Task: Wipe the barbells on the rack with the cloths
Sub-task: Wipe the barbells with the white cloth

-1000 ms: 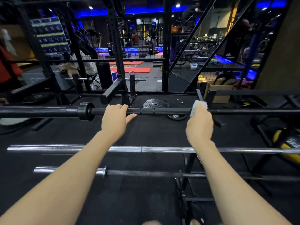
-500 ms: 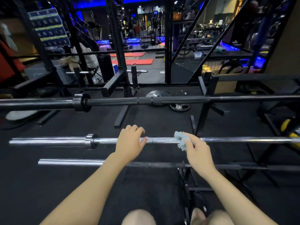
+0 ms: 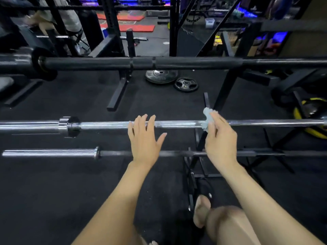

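We've got the left hand point(image 3: 144, 138) loose, fingers draped over the chrome barbell point(image 3: 177, 124), the middle of 3 on the rack. Right hand point(image 3: 220, 144) pinches the cloth point(image 3: 207, 119) against it. Bar's round, so it could roll and the cloth skid off.

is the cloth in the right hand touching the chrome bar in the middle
Touching. In the head view the cloth, pinched by the right hand, is pressed against the chrome barbell and covers the shaft there, with no gap showing.
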